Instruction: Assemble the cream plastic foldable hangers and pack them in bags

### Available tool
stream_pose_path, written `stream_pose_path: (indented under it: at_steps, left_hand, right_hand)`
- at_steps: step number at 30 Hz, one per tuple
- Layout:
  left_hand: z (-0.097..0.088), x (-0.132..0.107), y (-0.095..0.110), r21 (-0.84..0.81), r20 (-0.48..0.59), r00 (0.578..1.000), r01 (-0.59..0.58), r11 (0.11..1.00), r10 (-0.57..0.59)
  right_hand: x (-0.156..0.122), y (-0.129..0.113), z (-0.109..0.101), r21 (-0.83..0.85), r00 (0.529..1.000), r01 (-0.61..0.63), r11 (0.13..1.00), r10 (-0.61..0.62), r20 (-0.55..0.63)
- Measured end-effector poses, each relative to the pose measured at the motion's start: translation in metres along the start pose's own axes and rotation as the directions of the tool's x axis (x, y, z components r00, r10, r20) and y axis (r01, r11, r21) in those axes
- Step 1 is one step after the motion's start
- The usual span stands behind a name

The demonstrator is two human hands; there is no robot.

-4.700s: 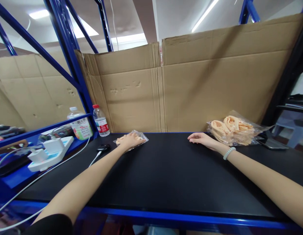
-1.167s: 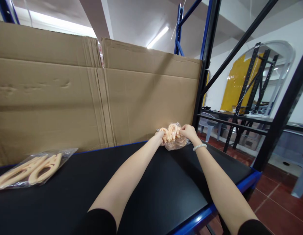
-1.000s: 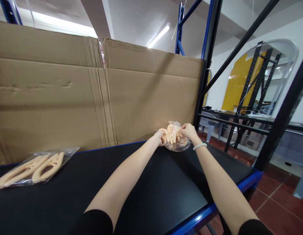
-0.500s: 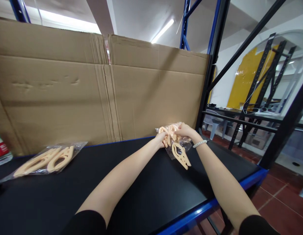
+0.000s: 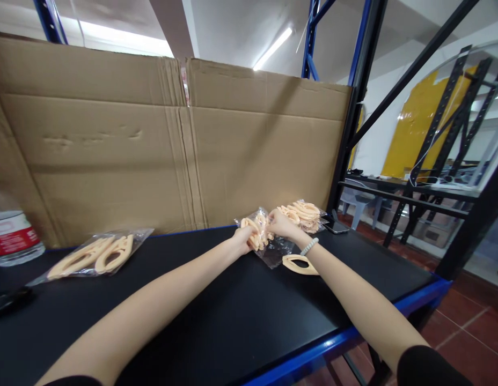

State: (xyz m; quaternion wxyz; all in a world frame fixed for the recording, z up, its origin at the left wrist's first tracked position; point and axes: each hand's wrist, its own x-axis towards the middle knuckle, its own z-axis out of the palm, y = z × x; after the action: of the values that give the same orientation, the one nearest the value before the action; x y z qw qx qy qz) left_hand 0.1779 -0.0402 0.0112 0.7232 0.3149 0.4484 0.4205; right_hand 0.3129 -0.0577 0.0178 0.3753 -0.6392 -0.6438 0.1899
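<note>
- Your left hand (image 5: 244, 241) and right hand (image 5: 282, 224) meet over the far side of the counter (image 5: 217, 327). You hold a clear bag (image 5: 260, 235) of peach hair clips between them.
- Your left fingers are curled tight around the bag's side and the clips inside it. Your right fingers are pressed together, pinching the bag's upper edge. The slack lower end of the plastic hangs down to the counter.
- 1 loose clip (image 5: 299, 264) lies flat on the counter just beside your right wrist, below the beaded bracelet (image 5: 309, 246). It is outside any bag.
- Behind your right hand, near the cardboard wall (image 5: 152, 155), sits a pile of bagged clips (image 5: 306, 210). It is apart from your fingers, with a phone (image 5: 336, 228) just beside it.
- Well apart on your left lies 1 flat bag of long clips (image 5: 94, 254), which neither hand is touching. A water bottle (image 5: 11, 236) stands beyond it at the edge of the view.
- As things lie, the work looks partway through. 1 bag rests on the left, 1 is in your grip, and the loose clip and the pile are in neither hand.
- I cannot tell whether the mouth of the bag you hold is open or sealed, because your fingers cover it.
</note>
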Motion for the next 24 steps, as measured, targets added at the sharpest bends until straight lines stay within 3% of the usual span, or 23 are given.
stream_pose_path:
  at_steps: [5, 8, 12, 16, 18, 22, 24]
  left_hand:
    - [-0.054, -0.058, 0.005, 0.080, -0.193, 0.975, -0.097, 0.992, 0.111]
    - [-0.089, -0.106, 0.004, 0.109, -0.233, 0.961, -0.125, 0.986, 0.148]
    - [-0.133, -0.159, 0.002, 0.230, -0.269, 0.951, -0.089, 0.969, 0.151]
    - [-0.166, -0.187, 0.003, 0.364, -0.428, 0.843, -0.168, 0.916, 0.325]
    - [-0.176, -0.190, 0.006, 0.419, -0.394, 0.822, -0.237, 0.876, 0.411]
    - [-0.189, -0.169, 0.022, 0.603, -0.088, 0.856, -0.361, 0.711, 0.509]
    - [-0.195, -0.147, 0.033, 0.727, -0.004, 0.802, -0.408, 0.552, 0.597]
  right_hand:
    - [-0.011, -0.017, 0.039, 0.126, 0.970, 0.166, 0.978, -0.185, 0.156]
    - [-0.017, -0.030, 0.043, 0.158, 0.938, 0.219, 0.963, -0.253, 0.236]
    - [-0.021, -0.041, 0.016, 0.142, 0.910, 0.258, 0.956, -0.290, 0.296]
    - [-0.025, -0.032, -0.030, 0.077, 0.891, 0.261, 0.962, -0.271, 0.364]
    - [-0.032, -0.022, -0.049, 0.007, 0.893, 0.229, 0.973, -0.213, 0.396]
    - [-0.055, 0.003, -0.065, -0.239, 0.899, 0.099, 0.966, 0.016, 0.437]
    - [-0.066, 0.011, -0.065, -0.291, 0.897, 0.083, 0.953, 0.056, 0.438]
